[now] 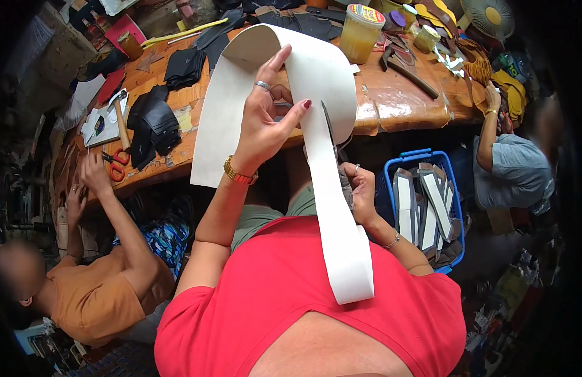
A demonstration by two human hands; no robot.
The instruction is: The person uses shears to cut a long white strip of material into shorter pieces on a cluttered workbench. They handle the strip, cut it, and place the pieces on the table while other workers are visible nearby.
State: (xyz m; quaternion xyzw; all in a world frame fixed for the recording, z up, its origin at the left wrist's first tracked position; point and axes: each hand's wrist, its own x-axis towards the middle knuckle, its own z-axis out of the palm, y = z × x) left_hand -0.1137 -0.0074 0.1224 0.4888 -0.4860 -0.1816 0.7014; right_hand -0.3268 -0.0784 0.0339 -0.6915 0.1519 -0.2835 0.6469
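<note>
A large sheet of white, flexible material (241,107) curls up in front of me. From it a long strip (338,232) runs down over my red shirt. My left hand (264,122), with a ring and a gold watch, is closed on the sheet, its thumb pressing near the strip's upper part. My right hand (361,195) is closed round the handles of scissors (329,122), which look wrapped in dark cloth. Their blades lie along the edge of the strip, at the cut between strip and sheet. The handles are partly hidden by my fingers and the strip.
A wooden table (391,94) carries a tub of yellowish glue (361,34), a hammer (411,75), black pieces (154,122) and orange-handled scissors (118,164). At my right stands a blue basket (423,154) of white-and-dark strips. Co-workers sit left (109,295) and right (511,163).
</note>
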